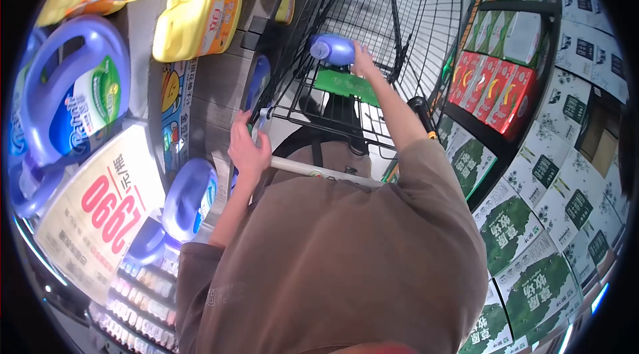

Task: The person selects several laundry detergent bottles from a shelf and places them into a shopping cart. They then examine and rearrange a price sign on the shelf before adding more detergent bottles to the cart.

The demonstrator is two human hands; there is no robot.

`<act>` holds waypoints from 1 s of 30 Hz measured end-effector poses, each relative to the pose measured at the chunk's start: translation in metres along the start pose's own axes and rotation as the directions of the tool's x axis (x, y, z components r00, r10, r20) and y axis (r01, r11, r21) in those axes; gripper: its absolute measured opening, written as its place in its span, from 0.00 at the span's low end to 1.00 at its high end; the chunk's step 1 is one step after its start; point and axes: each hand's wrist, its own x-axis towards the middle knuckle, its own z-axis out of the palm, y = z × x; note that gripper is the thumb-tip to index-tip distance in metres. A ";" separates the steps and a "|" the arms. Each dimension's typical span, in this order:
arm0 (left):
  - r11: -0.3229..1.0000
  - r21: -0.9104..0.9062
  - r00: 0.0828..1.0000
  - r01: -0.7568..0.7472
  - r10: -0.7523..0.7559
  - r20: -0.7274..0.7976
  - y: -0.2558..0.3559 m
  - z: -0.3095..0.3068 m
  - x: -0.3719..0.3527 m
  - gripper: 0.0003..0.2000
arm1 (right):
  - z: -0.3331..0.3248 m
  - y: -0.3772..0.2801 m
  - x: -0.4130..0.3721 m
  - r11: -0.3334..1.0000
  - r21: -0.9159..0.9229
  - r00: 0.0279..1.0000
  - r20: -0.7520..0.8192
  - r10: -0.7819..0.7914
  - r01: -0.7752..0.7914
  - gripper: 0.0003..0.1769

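My right hand [363,62] reaches forward over the shopping cart [313,114] with its fingers on a purple detergent bottle [336,49]. The bottle lies on its side, cap to the left, just beyond the green panel [346,85] of the cart's fold-down seat. My left hand [249,149] is raised at the left end of the cart handle [319,172], close to the wire side. Its fingers are apart and nothing shows in them.
Purple detergent jugs [76,94] and yellow jugs [196,19] line the left shelf, with a price sign [103,214] among them. Red boxes [490,91] and stacked green-and-white cartons [539,281] stand on the right, close to the cart.
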 end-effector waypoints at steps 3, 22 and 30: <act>0.977 -0.091 0.967 -0.195 0.175 -0.186 -0.001 -0.001 0.002 0.18 | 0.022 0.015 -0.017 0.940 0.251 0.965 -0.183 -0.190 0.233 0.57; 0.941 -0.273 0.920 -0.197 0.082 -0.382 -0.017 0.008 -0.008 0.01 | -0.062 0.041 -0.267 0.886 0.400 0.971 -0.125 -0.202 0.236 0.24; 0.913 -0.324 0.892 -0.249 0.086 -0.444 -0.020 0.011 -0.031 0.03 | -0.055 0.029 -0.249 0.742 0.579 0.926 -0.062 -0.373 0.337 0.22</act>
